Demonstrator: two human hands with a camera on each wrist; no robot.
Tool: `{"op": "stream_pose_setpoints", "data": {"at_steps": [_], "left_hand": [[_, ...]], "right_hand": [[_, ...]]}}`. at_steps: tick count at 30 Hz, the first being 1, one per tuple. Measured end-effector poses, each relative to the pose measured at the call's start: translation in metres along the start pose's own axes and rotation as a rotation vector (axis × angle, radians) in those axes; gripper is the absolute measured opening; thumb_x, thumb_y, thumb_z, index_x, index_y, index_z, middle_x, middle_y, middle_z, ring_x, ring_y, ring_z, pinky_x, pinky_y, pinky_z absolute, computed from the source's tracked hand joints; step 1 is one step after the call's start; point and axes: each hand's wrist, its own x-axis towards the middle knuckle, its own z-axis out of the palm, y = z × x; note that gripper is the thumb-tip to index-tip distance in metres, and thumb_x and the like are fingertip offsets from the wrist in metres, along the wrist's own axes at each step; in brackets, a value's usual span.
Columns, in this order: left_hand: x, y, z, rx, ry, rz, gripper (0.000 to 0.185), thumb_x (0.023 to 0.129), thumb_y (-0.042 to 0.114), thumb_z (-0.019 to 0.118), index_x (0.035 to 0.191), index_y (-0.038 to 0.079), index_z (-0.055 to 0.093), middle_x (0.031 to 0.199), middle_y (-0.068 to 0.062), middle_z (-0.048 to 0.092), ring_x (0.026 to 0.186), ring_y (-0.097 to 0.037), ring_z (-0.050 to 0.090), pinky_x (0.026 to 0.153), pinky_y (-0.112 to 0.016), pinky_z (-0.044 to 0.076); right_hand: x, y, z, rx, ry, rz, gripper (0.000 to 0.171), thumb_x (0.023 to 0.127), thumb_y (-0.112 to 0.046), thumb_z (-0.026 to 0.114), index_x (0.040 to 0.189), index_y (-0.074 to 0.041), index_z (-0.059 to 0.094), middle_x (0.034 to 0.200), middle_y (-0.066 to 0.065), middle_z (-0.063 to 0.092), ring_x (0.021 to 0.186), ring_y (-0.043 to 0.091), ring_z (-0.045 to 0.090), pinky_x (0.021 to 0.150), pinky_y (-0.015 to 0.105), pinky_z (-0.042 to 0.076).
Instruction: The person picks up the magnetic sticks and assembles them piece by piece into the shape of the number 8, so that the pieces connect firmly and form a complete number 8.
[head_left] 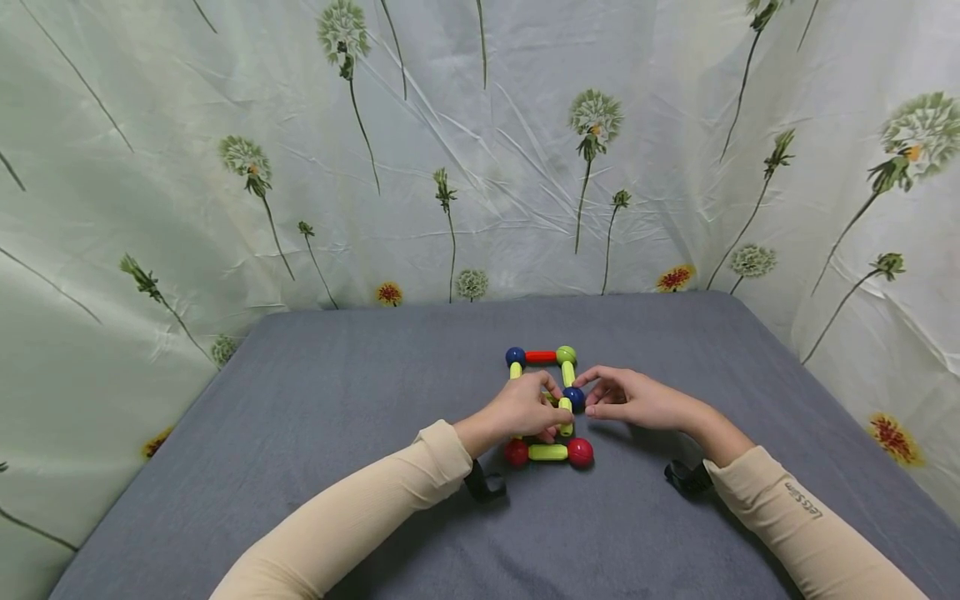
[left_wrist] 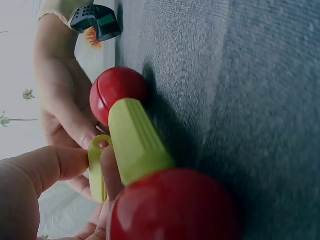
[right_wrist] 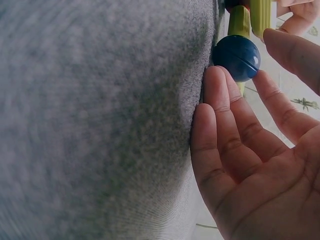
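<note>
Two hands are meeting at a rod-and-ball frame (head_left: 547,404) lying long-axis 12-to-6; left hand (head_left: 522,408) is pinching a yellow-green rod (left_wrist: 97,172) (partly hidden), right hand (head_left: 626,397) fingers straight, touching the blue ball (right_wrist: 236,57).

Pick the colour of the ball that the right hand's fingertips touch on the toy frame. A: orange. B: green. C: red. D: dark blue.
D: in the right wrist view the right hand has its fingertips against a dark blue ball on the side of the frame, and the head view shows the same ball between the two hands.
</note>
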Motion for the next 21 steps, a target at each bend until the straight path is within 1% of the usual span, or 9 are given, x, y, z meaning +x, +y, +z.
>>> {"op": "stream_pose_setpoints", "data": {"at_steps": [3,5,9,14,21], "left_hand": [[0.002,0.0,0.002,-0.016,0.002,-0.005,0.028,0.08,0.022,0.071,0.098,0.013,0.053,0.072,-0.006,0.067,0.055,-0.015,0.065,0.056,-0.029,0.055],[0.002,0.0,0.004,-0.008,0.005,-0.005,0.028,0.08,0.023,0.071,0.099,0.013,0.052,0.071,-0.005,0.066,0.055,-0.014,0.064,0.056,-0.028,0.055],[0.003,0.001,0.007,0.04,0.016,-0.002,0.029,0.08,0.025,0.071,0.099,0.013,0.052,0.067,-0.004,0.065,0.053,-0.014,0.061,0.053,-0.027,0.053],[0.003,0.002,0.009,0.108,0.024,-0.002,0.028,0.079,0.029,0.071,0.095,0.015,0.052,0.064,-0.003,0.064,0.049,-0.014,0.057,0.05,-0.026,0.051],[0.003,0.004,0.011,0.132,0.027,0.001,0.027,0.078,0.028,0.072,0.091,0.015,0.052,0.063,-0.003,0.064,0.045,-0.012,0.053,0.047,-0.026,0.049]], "right_hand": [[0.0,0.0,0.0,0.0,-0.002,-0.004,0.04,0.09,-0.027,0.059,0.127,-0.017,0.046,0.107,0.008,0.063,0.097,0.02,0.06,0.079,0.021,0.049],[0.0,0.0,0.0,0.001,-0.001,-0.004,0.039,0.09,-0.027,0.058,0.127,-0.017,0.046,0.106,0.008,0.063,0.098,0.02,0.06,0.079,0.02,0.049],[0.0,0.0,0.001,0.008,0.0,-0.007,0.039,0.091,-0.026,0.058,0.126,-0.018,0.046,0.106,0.007,0.063,0.098,0.021,0.06,0.08,0.02,0.049],[-0.001,0.001,0.001,0.021,0.001,-0.011,0.038,0.091,-0.025,0.058,0.126,-0.018,0.046,0.106,0.008,0.063,0.098,0.021,0.06,0.08,0.021,0.05],[0.0,0.001,0.001,0.029,-0.001,-0.009,0.038,0.091,-0.025,0.058,0.126,-0.017,0.046,0.106,0.008,0.063,0.098,0.022,0.06,0.08,0.021,0.05]]}}
